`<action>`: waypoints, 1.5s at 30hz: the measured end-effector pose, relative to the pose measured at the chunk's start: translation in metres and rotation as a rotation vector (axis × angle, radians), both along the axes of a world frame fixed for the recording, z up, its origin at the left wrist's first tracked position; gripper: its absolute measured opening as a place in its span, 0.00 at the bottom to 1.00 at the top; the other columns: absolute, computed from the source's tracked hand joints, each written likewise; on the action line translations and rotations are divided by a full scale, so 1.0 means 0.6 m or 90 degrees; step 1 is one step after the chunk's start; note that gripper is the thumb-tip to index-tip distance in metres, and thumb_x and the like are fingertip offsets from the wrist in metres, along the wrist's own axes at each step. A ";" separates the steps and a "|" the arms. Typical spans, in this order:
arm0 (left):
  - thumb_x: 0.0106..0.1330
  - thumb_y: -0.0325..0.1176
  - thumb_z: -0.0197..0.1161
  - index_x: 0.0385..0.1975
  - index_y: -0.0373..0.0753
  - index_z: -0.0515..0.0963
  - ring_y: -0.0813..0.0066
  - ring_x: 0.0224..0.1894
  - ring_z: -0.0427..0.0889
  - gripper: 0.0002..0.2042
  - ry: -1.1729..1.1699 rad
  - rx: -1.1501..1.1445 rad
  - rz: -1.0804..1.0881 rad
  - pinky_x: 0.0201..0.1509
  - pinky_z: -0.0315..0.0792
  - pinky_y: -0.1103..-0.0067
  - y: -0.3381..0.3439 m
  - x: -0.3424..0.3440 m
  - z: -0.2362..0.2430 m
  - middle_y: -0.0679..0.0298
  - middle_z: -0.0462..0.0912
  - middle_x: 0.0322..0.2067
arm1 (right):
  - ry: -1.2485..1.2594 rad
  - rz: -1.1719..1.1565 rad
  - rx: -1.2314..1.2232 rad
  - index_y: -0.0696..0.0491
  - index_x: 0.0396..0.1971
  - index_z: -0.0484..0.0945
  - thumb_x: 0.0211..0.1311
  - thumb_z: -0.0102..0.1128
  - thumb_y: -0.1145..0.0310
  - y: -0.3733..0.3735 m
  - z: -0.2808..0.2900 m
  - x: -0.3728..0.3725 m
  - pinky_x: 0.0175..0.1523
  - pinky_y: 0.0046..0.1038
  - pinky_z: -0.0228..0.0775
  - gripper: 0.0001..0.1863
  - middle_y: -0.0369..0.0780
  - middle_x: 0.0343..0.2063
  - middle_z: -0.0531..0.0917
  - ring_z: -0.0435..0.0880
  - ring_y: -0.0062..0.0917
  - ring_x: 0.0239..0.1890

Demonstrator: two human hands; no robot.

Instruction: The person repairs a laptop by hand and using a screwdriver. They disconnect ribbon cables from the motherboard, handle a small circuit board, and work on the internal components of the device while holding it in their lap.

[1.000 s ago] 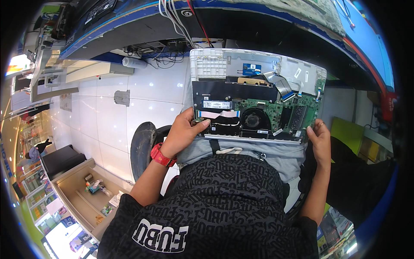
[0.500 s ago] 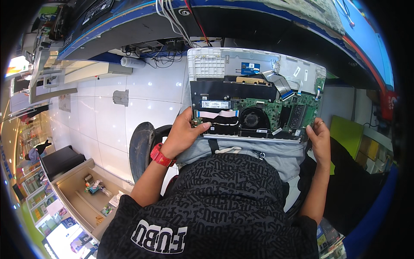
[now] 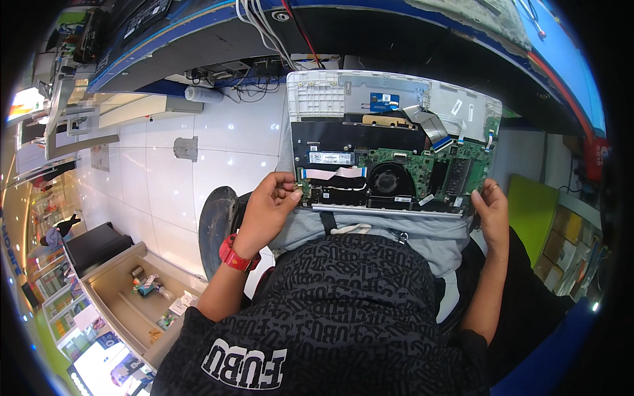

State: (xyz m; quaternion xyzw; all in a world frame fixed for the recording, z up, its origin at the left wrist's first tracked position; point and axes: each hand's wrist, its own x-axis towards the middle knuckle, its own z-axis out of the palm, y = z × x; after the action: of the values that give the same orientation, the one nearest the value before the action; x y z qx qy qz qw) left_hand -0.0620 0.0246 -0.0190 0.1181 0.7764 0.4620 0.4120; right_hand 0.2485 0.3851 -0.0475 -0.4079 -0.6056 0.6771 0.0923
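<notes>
An opened laptop base [image 3: 389, 138] lies across my lap, its inner side up. Green circuit board [image 3: 475, 173], a round black fan [image 3: 389, 181], a storage stick [image 3: 331, 158] and a pale ribbon cable [image 3: 333, 173] show inside it. A wide grey flat cable [image 3: 428, 124] stands up, bent, near its far middle. My left hand [image 3: 269, 201] pinches the near left corner between thumb and curled fingers. At the near right corner my right hand [image 3: 490, 202] grips the edge, thumb on top.
A dark workbench edge [image 3: 370, 36] runs above the laptop base, with white cables [image 3: 264, 33] hanging over it. On the left stand an open drawer [image 3: 122, 300] with small items and a black stool [image 3: 98, 247]. A green panel [image 3: 525, 211] leans at the right.
My left hand has shifted slightly left and outward; its thumb has drawn back from the inside to the corner's edge. The laptop base and my right hand have barely moved.
</notes>
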 end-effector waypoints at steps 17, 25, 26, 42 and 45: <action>0.71 0.27 0.71 0.44 0.30 0.83 0.86 0.36 0.81 0.08 0.036 0.038 0.082 0.45 0.77 0.85 -0.006 0.010 -0.011 0.67 0.88 0.37 | -0.004 -0.005 0.005 0.59 0.54 0.76 0.75 0.63 0.73 0.001 -0.004 0.004 0.55 0.22 0.71 0.13 0.34 0.45 0.84 0.80 0.15 0.45; 0.70 0.29 0.72 0.43 0.30 0.86 0.85 0.35 0.79 0.09 0.093 -0.024 0.047 0.43 0.75 0.83 -0.002 0.008 0.002 0.66 0.89 0.35 | -0.005 0.012 0.013 0.59 0.54 0.76 0.75 0.63 0.72 0.003 0.000 0.003 0.55 0.23 0.71 0.13 0.35 0.45 0.84 0.80 0.16 0.46; 0.70 0.29 0.72 0.43 0.30 0.86 0.85 0.35 0.79 0.09 0.091 -0.019 0.048 0.43 0.75 0.83 -0.002 0.008 0.001 0.66 0.89 0.34 | -0.008 0.012 0.012 0.59 0.54 0.76 0.75 0.63 0.72 0.003 -0.001 0.003 0.55 0.23 0.71 0.13 0.35 0.45 0.84 0.80 0.16 0.46; 0.66 0.29 0.74 0.36 0.29 0.85 0.71 0.34 0.86 0.08 0.279 -0.069 0.018 0.43 0.79 0.75 0.023 0.025 0.021 0.56 0.89 0.33 | -0.016 0.017 -0.005 0.59 0.55 0.75 0.75 0.61 0.74 0.008 -0.006 0.010 0.62 0.25 0.70 0.13 0.37 0.49 0.85 0.81 0.19 0.51; 0.66 0.29 0.74 0.36 0.29 0.84 0.67 0.34 0.87 0.09 0.326 -0.067 -0.019 0.42 0.79 0.73 0.026 0.023 0.019 0.55 0.88 0.32 | -0.007 0.005 0.007 0.59 0.53 0.76 0.75 0.62 0.73 0.001 0.000 0.002 0.57 0.23 0.70 0.12 0.35 0.45 0.84 0.80 0.16 0.47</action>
State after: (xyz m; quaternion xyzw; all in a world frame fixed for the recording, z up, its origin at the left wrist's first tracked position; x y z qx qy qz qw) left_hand -0.0480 0.0399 -0.0077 0.2209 0.8764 0.3703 0.2146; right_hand 0.2495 0.3857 -0.0475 -0.4085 -0.6112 0.6721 0.0887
